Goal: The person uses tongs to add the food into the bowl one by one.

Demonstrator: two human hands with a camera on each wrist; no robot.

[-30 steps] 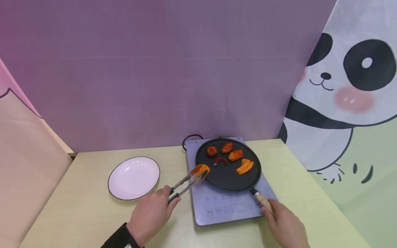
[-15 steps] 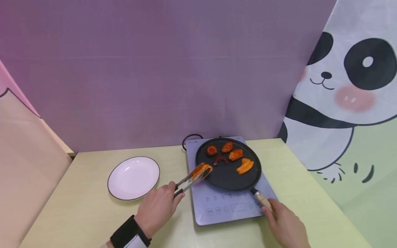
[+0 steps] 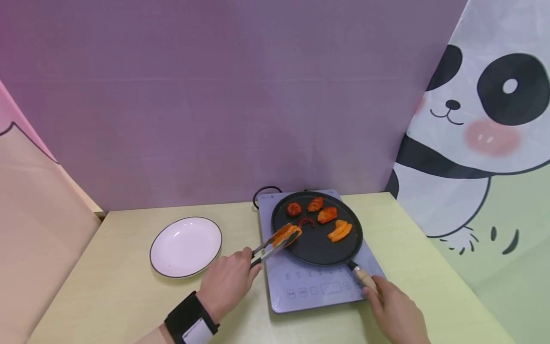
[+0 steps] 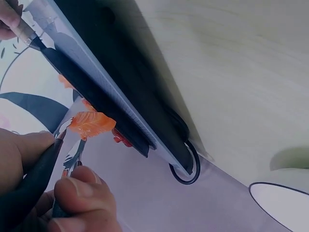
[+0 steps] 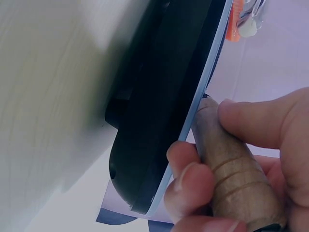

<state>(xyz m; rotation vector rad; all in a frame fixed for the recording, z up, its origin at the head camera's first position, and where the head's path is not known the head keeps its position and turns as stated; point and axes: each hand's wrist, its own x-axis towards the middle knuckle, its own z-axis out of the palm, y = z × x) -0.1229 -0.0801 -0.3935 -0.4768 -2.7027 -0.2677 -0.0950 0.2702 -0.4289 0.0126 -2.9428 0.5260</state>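
My left hand [image 3: 229, 282] grips metal tongs [image 3: 274, 249] with dark grips. An orange ridged food piece [image 3: 284, 234] is pinched in their tips, over the left rim of the black frying pan [image 3: 315, 251]. In the left wrist view the orange piece [image 4: 92, 124] hangs above the pan's surface. My right hand [image 3: 397, 310] holds the pan's wooden handle [image 5: 236, 179], fingers and thumb around it. Lying in the pan are a round red piece [image 3: 293, 209], a thin curved red piece [image 3: 307, 221], two reddish-orange pieces [image 3: 327, 214] and a yellow-orange piece [image 3: 340, 231].
The pan stands on a flat induction cooker [image 3: 309, 303], its black cable [image 3: 265, 188] looping behind. A white dark-rimmed plate [image 3: 186, 247] sits on the pale table [image 3: 107, 296] to the left. A purple backdrop [image 3: 193, 119] rises behind, with a panda-print cloth [image 3: 455, 200] on the right.
My left hand has moved right with the tongs, bringing the orange piece from beside the pan's left edge to over it. My right hand and the pan have stayed put.
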